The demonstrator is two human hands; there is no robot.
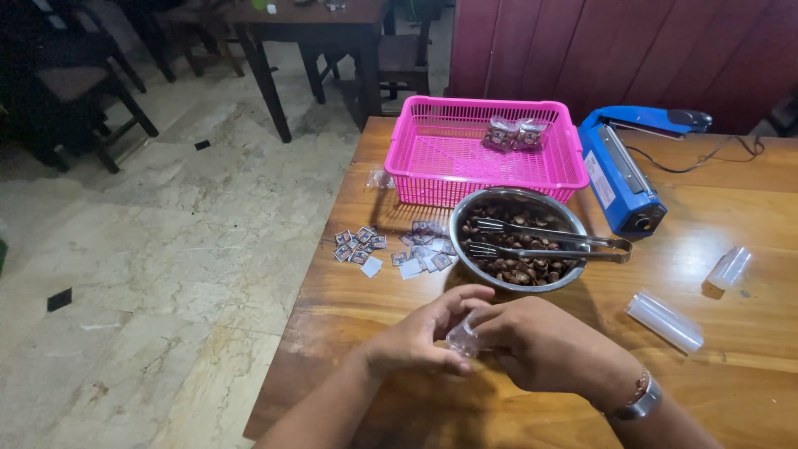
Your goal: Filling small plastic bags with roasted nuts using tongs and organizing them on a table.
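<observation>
My left hand (420,337) and right hand (532,341) pinched one small clear plastic pouch (462,339) — crinkled, see-through; two filled packets (515,133) lay in the pink basket (440,166).

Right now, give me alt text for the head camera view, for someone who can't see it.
Two hands, left hand and right hand, hold a small clear bag over a wooden table. Behind them sit a metal bowl with tongs, a pink basket and a blue sealer.

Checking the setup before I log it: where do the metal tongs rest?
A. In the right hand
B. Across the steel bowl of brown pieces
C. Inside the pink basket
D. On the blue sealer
B: the metal tongs lie across the rim of the steel bowl, over the brown pieces.
</observation>
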